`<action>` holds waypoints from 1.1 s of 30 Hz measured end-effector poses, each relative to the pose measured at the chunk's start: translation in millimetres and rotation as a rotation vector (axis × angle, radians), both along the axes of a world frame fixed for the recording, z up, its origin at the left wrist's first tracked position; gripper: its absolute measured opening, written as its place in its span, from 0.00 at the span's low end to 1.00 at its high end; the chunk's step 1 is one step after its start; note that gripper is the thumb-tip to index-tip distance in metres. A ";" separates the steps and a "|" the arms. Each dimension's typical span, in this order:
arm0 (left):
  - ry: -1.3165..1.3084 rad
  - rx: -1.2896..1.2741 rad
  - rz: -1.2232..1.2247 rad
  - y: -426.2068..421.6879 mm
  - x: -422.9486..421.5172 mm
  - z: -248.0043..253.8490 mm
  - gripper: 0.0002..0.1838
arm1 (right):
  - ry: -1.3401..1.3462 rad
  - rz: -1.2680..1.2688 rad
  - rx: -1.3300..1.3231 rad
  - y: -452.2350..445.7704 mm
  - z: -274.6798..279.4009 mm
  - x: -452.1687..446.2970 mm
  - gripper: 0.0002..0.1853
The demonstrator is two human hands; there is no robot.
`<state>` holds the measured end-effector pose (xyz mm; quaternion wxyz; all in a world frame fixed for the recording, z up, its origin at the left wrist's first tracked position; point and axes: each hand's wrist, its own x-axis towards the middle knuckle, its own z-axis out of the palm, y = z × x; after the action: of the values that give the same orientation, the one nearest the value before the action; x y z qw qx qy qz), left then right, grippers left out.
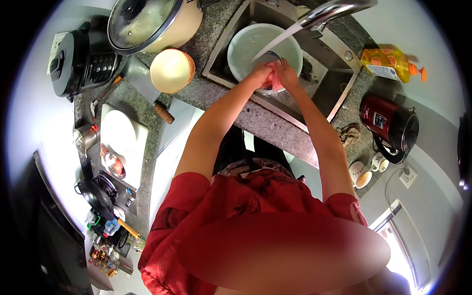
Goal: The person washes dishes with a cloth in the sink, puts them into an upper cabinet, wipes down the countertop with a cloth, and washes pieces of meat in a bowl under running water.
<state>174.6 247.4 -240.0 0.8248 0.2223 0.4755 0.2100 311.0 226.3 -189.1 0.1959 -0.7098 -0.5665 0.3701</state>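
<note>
A pale bowl [241, 42] stands in the steel sink [337, 73], under a stream of water from the tap [327, 14]. Over the bowl's near side, my left hand [260, 75] and my right hand [287, 74] are close together, their fingers curled round a pink cloth [275, 78]. The cloth hangs down to the bowl's near rim. Beside my fingers, a dark, round-edged item [277, 56] shows in part; the rest of it is hidden.
Left of the sink are stacked bowls [169, 71], a cleaver [142, 78], a large pot [184, 29] and a white board [140, 142]. On the right stand a yellow bottle [386, 61], a red kettle [381, 115], a crumpled rag [349, 134] and cups [360, 174].
</note>
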 end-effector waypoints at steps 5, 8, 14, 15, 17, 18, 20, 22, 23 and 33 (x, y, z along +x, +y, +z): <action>0.519 0.531 0.082 7.6 23.6 37.7 0.11 | 0.009 -0.081 -0.020 -15.5 45.4 3.9 0.27; 1.337 1.031 -0.626 0.1 19.6 28.1 0.07 | -0.323 0.067 0.225 -18.1 20.4 25.9 0.25; 1.116 0.925 -0.534 -36.9 -15.7 67.5 0.07 | 0.237 -0.469 0.241 -31.5 69.2 45.0 0.18; 1.119 0.930 -0.533 -42.6 -19.3 86.1 0.07 | 0.675 -0.734 0.033 -33.6 70.8 46.6 0.17; 0.996 1.256 -0.218 -55.0 -21.9 122.3 0.10 | 0.831 -0.820 -0.019 -40.7 54.2 46.5 0.15; 0.995 1.261 -0.216 -57.6 -19.2 129.0 0.10 | 1.238 -0.770 -0.263 -44.5 30.7 52.8 0.14; 0.633 1.465 0.095 -65.4 -10.3 138.2 0.11 | 1.634 -0.692 -0.517 -53.6 -6.1 53.8 0.14; 0.673 1.525 0.009 -68.9 4.6 160.0 0.12 | 1.886 -0.650 -0.644 -55.1 -26.3 29.4 0.13; 0.718 1.581 -0.077 -70.9 12.1 166.2 0.12 | 1.663 -0.620 -0.496 -54.1 -5.3 13.1 0.13; 0.445 0.699 -0.006 38.8 27.2 112.3 0.10 | 1.660 -0.638 -0.893 -79.3 61.1 4.6 0.10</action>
<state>201.8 286.2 -127.6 0.5772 0.5302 0.5419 0.3034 315.7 147.0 -128.0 0.3352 -0.3538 0.1588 0.8586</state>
